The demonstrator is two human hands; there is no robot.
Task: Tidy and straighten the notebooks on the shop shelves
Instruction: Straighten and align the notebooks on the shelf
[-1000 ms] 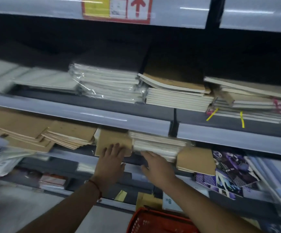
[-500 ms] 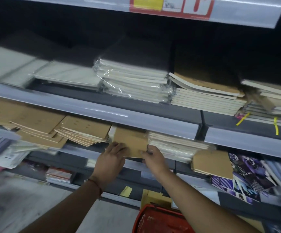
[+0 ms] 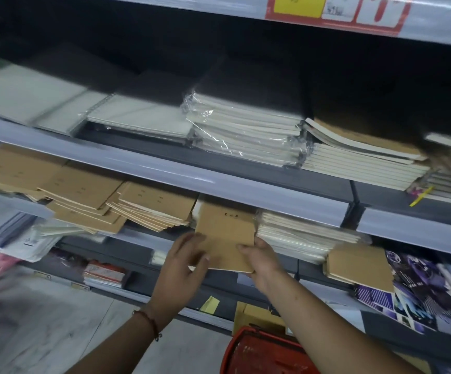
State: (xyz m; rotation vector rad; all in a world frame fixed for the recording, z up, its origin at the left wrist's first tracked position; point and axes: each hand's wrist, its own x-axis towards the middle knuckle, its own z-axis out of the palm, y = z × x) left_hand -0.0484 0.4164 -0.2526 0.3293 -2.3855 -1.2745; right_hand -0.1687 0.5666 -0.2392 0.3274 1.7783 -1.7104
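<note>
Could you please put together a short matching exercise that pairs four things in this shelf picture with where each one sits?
Column one:
1. plastic-wrapped stack of notebooks
2. brown notebook
3. red basket
4. red and yellow shelf label

Column two:
A. at the bottom of the picture, below the shelves
B. held between the left hand and right hand
C. on the edge of the topmost shelf
D. lying on the upper shelf, left of an unwrapped stack

Pairs: 1-D, 2-B, 3-A, 4-C
</note>
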